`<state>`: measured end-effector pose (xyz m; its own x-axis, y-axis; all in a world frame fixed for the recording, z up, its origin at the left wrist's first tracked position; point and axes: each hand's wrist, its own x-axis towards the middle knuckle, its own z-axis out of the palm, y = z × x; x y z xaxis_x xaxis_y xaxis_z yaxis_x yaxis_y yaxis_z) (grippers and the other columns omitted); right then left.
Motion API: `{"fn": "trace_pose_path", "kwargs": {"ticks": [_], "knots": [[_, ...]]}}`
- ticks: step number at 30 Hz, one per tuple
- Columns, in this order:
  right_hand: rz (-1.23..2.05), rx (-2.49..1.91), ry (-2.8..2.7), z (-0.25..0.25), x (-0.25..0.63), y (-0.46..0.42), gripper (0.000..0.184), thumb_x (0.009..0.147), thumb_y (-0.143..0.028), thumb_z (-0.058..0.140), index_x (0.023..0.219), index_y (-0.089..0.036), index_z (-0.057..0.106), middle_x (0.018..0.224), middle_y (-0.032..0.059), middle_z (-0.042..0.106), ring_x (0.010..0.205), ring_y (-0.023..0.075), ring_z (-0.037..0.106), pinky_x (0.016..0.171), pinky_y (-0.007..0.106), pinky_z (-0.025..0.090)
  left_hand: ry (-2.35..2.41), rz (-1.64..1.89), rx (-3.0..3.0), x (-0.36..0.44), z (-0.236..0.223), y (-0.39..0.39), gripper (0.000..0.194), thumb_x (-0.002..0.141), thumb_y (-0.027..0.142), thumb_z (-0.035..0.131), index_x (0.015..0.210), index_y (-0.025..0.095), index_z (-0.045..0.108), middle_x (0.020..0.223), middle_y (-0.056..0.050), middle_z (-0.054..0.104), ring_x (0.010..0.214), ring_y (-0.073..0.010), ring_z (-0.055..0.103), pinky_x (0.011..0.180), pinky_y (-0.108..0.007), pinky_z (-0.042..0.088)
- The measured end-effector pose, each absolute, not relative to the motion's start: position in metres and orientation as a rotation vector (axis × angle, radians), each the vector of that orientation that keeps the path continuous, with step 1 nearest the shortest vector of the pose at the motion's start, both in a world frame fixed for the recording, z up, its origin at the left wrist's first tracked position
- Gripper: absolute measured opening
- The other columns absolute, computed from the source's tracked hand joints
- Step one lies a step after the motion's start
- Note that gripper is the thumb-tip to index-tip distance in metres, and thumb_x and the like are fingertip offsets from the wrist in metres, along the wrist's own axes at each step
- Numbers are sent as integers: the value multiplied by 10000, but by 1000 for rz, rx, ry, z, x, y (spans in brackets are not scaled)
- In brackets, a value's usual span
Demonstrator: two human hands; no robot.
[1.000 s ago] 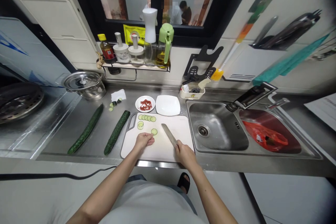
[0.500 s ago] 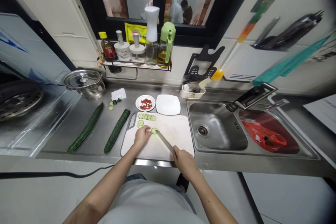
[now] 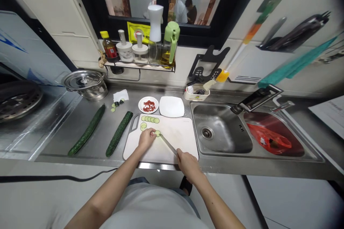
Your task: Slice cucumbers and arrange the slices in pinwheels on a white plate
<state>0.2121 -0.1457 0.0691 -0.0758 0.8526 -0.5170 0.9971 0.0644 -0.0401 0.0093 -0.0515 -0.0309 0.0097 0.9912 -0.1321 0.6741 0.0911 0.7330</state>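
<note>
My right hand is wrapped round the handle of a kitchen knife, whose blade slants up and left. Its tip lies on a round cucumber slice on the white cutting board. The fingertips of my left hand are drawn together at that slice's left edge, touching it. Beyond my left hand lie a pair of overlapping cucumber slices and a row of slices along the board's far edge.
Two whole cucumbers lie left of the board. Behind it stand a plate of chopped red pieces and a white square plate. A lidded steel pot is at far left; the sink adjoins on the right.
The knife has swung left, bringing its tip from beside the single slice onto it. My left hand has moved slightly forward to the slice's edge. The last half second shows little motion.
</note>
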Motion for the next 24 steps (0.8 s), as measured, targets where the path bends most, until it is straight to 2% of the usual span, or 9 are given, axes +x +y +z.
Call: {"fn": "trace_pose_path", "kwargs": {"ticks": [16, 24], "knots": [[-581, 1743, 2018, 79, 219, -132, 297, 936, -156, 308, 1133, -188, 528, 957, 143, 677, 883, 242, 659, 658, 287, 399, 1743, 620, 1631, 10, -33, -50, 214, 747, 172, 630, 946, 193, 708, 816, -11, 689, 749, -144, 604, 718, -235, 423], [-583, 1701, 2095, 66, 226, -124, 286, 928, -159, 318, 1112, -181, 535, 922, 128, 681, 863, 230, 664, 625, 266, 378, 1742, 615, 1625, 10, -31, -51, 220, 750, 173, 623, 954, 186, 705, 800, -13, 679, 748, -145, 597, 706, -234, 416]]}}
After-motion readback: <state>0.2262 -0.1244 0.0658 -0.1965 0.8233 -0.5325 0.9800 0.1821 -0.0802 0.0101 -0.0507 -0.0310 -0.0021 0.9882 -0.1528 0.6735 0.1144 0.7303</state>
